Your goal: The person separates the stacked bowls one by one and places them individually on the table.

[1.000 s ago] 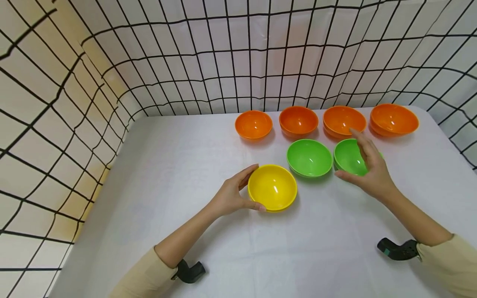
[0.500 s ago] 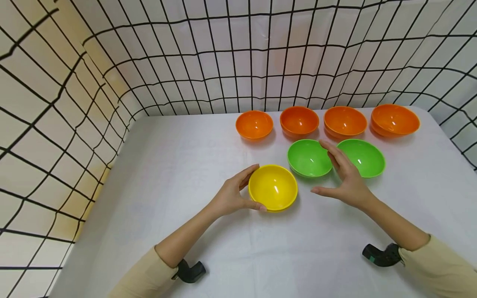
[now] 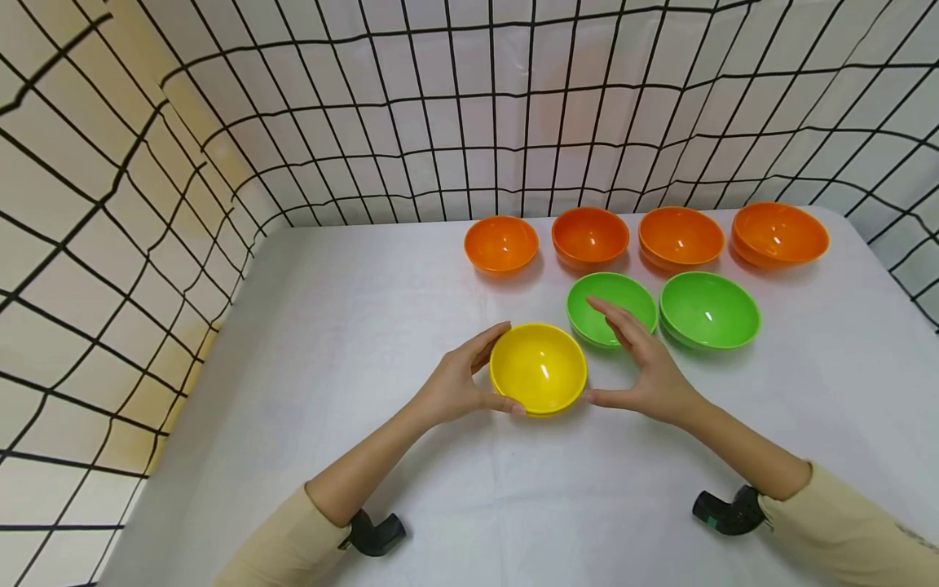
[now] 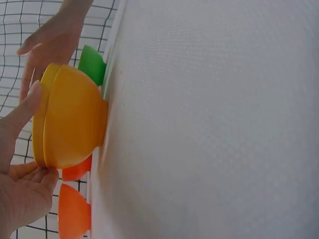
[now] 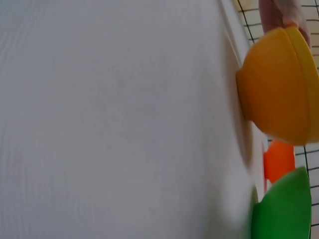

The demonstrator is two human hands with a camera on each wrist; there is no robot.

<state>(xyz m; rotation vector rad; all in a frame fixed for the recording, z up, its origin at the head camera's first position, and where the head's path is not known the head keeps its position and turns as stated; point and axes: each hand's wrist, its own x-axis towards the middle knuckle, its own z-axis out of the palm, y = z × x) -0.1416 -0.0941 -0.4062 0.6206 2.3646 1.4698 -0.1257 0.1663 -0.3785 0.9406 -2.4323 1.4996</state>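
Observation:
Two yellow bowls (image 3: 539, 367) stand nested on the white table, a double rim showing in the left wrist view. My left hand (image 3: 458, 387) holds them from the left, its thumb at the near rim and its fingers round the far side. My right hand (image 3: 656, 383) is at their right, thumb and fingers spread apart, the thumb tip close to the yellow rim. Its fingers overlap the left green bowl (image 3: 585, 318) in the head view. Another green bowl (image 3: 709, 311) is beside that one, to the right.
Behind the green bowls, a row of orange bowls (image 3: 501, 244) runs along the far side of the white table (image 3: 352, 310). A black grid net (image 3: 455, 106) encloses the back and sides. Black wrist cameras (image 3: 376, 534) hang under both sleeves.
My right hand has moved left from the right green bowl, across the left one, to the yellow bowls. My left hand keeps its hold, and the bowls stay in place.

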